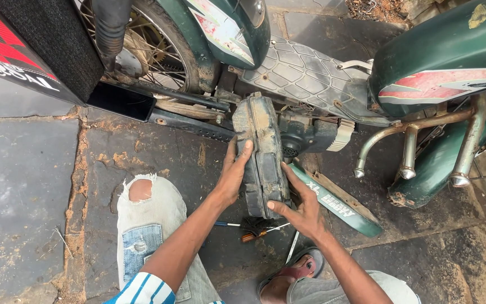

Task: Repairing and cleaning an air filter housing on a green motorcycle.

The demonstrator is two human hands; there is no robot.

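Both hands, left hand (233,175) and right hand (302,209), are grasping a grimy grey cover (261,152), fingers wrapping its edges. A green moped (440,56) is standing behind; tools (257,228) are lying below.

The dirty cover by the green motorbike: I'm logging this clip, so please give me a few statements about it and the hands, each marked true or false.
1. Both hands grip the dirty cover. True: the left hand holds its left edge and the right hand its lower right side.
2. The cover lies flat on the ground. False: it is held on edge, against the motorbike's engine.
3. Tools lie on the ground below the hands. True.
4. The jeans are whole. False: the knee is torn open.
5. The motorbike is red. False: its body is mainly green.
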